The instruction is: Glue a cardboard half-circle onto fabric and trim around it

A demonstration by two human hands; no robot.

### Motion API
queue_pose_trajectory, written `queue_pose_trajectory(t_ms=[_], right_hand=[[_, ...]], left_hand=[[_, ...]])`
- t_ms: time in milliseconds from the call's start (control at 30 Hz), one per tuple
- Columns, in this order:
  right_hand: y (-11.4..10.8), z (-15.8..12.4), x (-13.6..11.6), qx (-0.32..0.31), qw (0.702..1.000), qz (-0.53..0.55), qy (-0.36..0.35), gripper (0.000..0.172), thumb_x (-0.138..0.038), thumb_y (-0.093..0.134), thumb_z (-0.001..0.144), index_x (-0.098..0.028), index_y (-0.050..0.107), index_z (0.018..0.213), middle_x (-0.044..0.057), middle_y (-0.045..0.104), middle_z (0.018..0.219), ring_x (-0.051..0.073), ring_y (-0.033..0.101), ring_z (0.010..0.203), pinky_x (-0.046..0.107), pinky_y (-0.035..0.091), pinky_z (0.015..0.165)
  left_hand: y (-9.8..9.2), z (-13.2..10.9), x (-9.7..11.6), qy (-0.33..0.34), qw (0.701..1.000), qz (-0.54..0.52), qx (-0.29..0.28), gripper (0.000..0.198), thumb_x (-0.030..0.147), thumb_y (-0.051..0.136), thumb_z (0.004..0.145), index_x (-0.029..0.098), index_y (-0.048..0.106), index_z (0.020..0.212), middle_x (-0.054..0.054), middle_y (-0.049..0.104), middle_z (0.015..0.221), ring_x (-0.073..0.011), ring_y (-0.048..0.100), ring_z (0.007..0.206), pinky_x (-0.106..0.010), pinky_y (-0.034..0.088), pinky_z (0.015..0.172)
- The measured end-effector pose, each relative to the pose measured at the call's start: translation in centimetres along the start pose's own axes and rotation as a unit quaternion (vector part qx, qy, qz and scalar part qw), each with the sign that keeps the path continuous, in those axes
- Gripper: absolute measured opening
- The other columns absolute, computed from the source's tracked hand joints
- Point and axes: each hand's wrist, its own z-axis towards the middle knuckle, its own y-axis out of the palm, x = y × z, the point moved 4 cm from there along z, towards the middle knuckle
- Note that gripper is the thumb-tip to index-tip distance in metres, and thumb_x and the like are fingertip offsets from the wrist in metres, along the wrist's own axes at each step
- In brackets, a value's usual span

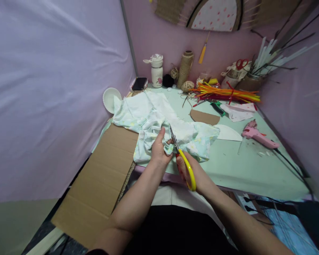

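A pale green and white patterned cloth [159, 109] lies crumpled over the table's near left part. My left hand [160, 148] grips a gathered fold of it, thumb on top and pointing away from me. In my right hand [187, 165] is a pair of scissors [189, 170] with yellow and red handles. Their blades point up and away, right against the bunched cloth beside my left hand. Cloth folds partly hide the blade tips, so I cannot tell how far they are into the fabric.
A cardboard sheet [101, 180] juts over the table's left front edge. To the right lie a pink glue gun [259, 136] with its cord, a cardboard half-circle [204, 117] and a white half-circle [228, 133]. Along the back stand a white bottle [157, 72], a twine spool [185, 69] and orange pipe cleaners [225, 92].
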Motion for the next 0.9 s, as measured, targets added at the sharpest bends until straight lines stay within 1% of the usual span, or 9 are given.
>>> queue_pose_trajectory(t_ms=[67,167,300,367,433,567,667,800,900], right_hand=[[0.1,0.1,0.3,-0.004,1.000,0.007,0.007,0.055,-0.080,0.048,0.082,-0.026,0.039,0.081,-0.008,0.043,0.049,0.011,0.042,0.035,0.024,0.036,0.033],[0.4,0.1,0.7,-0.005,1.000,0.018,0.017,0.055,-0.080,0.050,0.081,-0.026,0.038,0.080,-0.009,0.042,0.049,0.010,0.041,0.034,0.024,0.035,0.032],[0.7,0.0,0.6,-0.016,0.999,0.029,0.020,0.055,-0.079,0.050,0.081,-0.026,0.038,0.080,-0.010,0.040,0.048,0.010,0.039,0.034,0.024,0.034,0.032],[0.7,-0.2,0.3,-0.025,0.999,0.030,0.018,0.055,-0.079,0.049,0.081,-0.026,0.038,0.080,-0.010,0.041,0.047,0.010,0.039,0.034,0.024,0.033,0.033],[0.8,-0.3,0.2,-0.037,0.999,0.027,0.015,0.056,-0.081,0.046,0.082,-0.026,0.038,0.079,-0.009,0.041,0.046,0.011,0.039,0.034,0.024,0.032,0.033],[0.8,-0.5,0.2,-0.063,0.997,0.035,0.008,0.059,-0.083,0.033,0.086,-0.025,0.039,0.078,-0.007,0.044,0.049,0.010,0.041,0.036,0.024,0.032,0.036],[0.9,-0.5,0.3,-0.081,0.995,0.061,0.024,0.062,-0.084,0.027,0.086,-0.024,0.041,0.079,-0.007,0.044,0.053,0.010,0.041,0.039,0.025,0.034,0.039],[1.2,-0.1,-0.4,-0.095,0.991,0.085,0.031,0.066,-0.089,0.030,0.081,-0.024,0.040,0.080,-0.007,0.043,0.054,0.009,0.039,0.041,0.025,0.034,0.042],[1.5,0.5,-0.9,-0.099,0.987,0.112,0.061,0.067,-0.091,0.036,0.077,-0.024,0.040,0.080,-0.007,0.043,0.053,0.009,0.038,0.041,0.024,0.033,0.041]], left_hand=[[0.2,0.3,0.3,0.029,1.000,-0.006,0.010,0.018,0.029,0.066,0.090,0.012,0.069,0.085,-0.003,0.071,0.066,-0.0119,0.065,0.052,-0.022,0.056,0.066],[0.5,0.6,0.6,0.063,0.998,-0.025,0.003,0.008,0.019,0.065,0.088,0.013,0.070,0.090,-0.003,0.075,0.074,-0.0142,0.071,0.064,-0.025,0.059,0.077],[0.4,0.6,1.1,0.110,0.993,-0.047,0.010,0.011,0.011,0.062,0.086,0.014,0.071,0.092,-0.002,0.076,0.077,-0.0141,0.073,0.069,-0.027,0.058,0.084],[0.3,0.7,1.4,0.142,0.988,-0.055,0.014,0.011,0.011,0.062,0.087,0.014,0.071,0.092,-0.002,0.076,0.080,-0.0138,0.073,0.071,-0.027,0.058,0.084],[0.1,0.9,1.5,0.158,0.986,-0.056,0.016,0.010,0.013,0.063,0.088,0.014,0.072,0.092,-0.002,0.077,0.084,-0.0136,0.073,0.074,-0.026,0.058,0.086],[-0.4,1.2,1.3,0.160,0.986,-0.036,0.028,0.009,0.014,0.066,0.086,0.015,0.073,0.091,-0.002,0.077,0.083,-0.0144,0.074,0.079,-0.026,0.057,0.090],[-0.7,1.1,0.9,0.155,0.988,-0.020,0.015,0.009,0.016,0.065,0.087,0.016,0.073,0.092,-0.002,0.078,0.087,-0.0157,0.074,0.089,-0.027,0.055,0.096],[-0.8,0.7,0.4,0.130,0.991,-0.014,0.004,0.014,0.022,0.062,0.090,0.015,0.074,0.093,-0.004,0.078,0.089,-0.0187,0.073,0.099,-0.029,0.053,0.099],[-0.8,0.3,0.4,0.126,0.992,-0.016,0.015,0.013,0.024,0.063,0.089,0.016,0.073,0.092,-0.003,0.078,0.087,-0.0196,0.074,0.096,-0.030,0.053,0.098]])
